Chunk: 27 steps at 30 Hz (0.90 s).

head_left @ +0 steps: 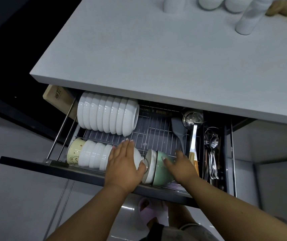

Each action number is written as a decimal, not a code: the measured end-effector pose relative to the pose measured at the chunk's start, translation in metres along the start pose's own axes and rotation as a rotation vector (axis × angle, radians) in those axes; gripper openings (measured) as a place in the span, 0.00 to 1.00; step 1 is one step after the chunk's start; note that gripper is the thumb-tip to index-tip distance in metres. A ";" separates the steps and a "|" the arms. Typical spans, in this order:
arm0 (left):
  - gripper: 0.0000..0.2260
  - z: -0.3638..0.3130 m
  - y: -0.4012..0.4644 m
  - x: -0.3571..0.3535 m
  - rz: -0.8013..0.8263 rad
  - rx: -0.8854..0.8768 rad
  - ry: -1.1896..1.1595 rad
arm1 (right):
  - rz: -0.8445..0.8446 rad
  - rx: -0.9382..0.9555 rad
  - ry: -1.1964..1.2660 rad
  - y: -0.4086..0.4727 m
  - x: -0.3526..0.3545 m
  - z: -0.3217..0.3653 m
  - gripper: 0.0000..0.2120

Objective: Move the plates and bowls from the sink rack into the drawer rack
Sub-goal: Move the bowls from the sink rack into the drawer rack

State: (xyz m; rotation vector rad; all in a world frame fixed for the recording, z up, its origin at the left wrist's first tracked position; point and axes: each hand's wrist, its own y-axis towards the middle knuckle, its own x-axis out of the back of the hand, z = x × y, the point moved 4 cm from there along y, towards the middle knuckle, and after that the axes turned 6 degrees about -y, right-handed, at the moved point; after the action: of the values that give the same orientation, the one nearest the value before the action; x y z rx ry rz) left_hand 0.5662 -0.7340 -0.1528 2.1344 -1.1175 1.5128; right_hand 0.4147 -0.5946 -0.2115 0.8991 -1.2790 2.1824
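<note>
The wire drawer rack [154, 129] is pulled out under the counter. Its back row holds several white bowls [108, 113] on edge. The front row starts with a cream bear-print bowl [74, 152], then several white bowls [94, 155]. My left hand [124, 164] lies flat over the last white bowl [138, 158] of that row, thumb at its rim. Beside it stand a pale bowl [151, 166] and a green bowl [162, 173]. My right hand [181, 166] holds the green bowl's right side, fingers laid over it.
A grey spatula [179, 131], a steel ladle [192, 119] and a cutlery tray with spoons [212, 153] fill the drawer's right part. A wooden board [59, 100] stands at the drawer's left. White containers [249, 16] sit on the counter [156, 54]. A slippered foot [148, 212] is below.
</note>
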 end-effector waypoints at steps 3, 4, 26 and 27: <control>0.39 -0.001 0.000 0.001 -0.019 -0.014 0.001 | -0.108 0.134 -0.083 -0.018 0.015 0.005 0.35; 0.38 -0.002 0.000 0.001 -0.022 -0.016 0.005 | -0.143 0.190 -0.134 -0.025 0.018 0.007 0.36; 0.27 -0.022 0.042 0.011 -0.192 -0.100 0.016 | -0.604 0.433 -0.271 -0.045 0.065 0.009 0.32; 0.27 -0.024 0.044 0.013 -0.207 -0.107 0.011 | -0.619 0.442 -0.265 -0.042 0.067 0.010 0.32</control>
State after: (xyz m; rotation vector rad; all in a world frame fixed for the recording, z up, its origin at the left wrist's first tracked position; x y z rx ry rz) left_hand 0.5197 -0.7531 -0.1399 2.0943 -0.9203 1.3398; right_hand 0.3996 -0.5803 -0.1348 1.5545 -0.4942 1.8901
